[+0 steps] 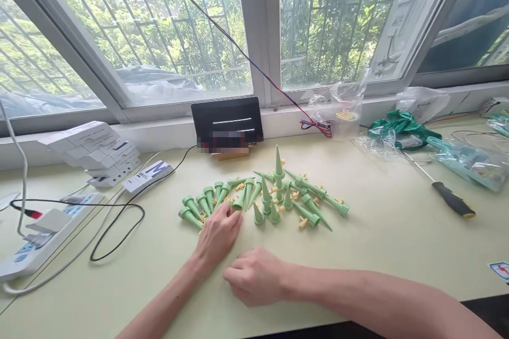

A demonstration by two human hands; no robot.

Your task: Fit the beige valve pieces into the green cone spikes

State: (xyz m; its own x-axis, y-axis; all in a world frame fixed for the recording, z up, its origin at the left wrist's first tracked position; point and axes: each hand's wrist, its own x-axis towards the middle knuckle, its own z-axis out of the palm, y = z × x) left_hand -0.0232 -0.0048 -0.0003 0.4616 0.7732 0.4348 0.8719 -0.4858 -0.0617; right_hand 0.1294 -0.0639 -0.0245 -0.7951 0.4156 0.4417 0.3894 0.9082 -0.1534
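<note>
My left hand [220, 229] is closed with its fingers curled down at the wide end of a green plastic watering spike [239, 202]; its fingertips are partly hidden. To its left, more green spikes [191, 204] lie fanned out with small yellow valves among them. My right hand [256, 276] rests on the table nearer to me, curled into a fist, and whatever may be inside is hidden. Beyond my hands, several spikes stand point up, among them a tall stack [277, 167]. Others lie to the right, with a yellow valve [303, 222] near them.
A tablet [228, 121] leans by the window. White boxes [95, 151] and a power strip [51, 233] with loose cables occupy the left. At right lie a screwdriver [453, 198], a green bundle [401, 127] and a plastic-wrapped item [469, 161]. The pale table [377, 243] ends just behind my right forearm.
</note>
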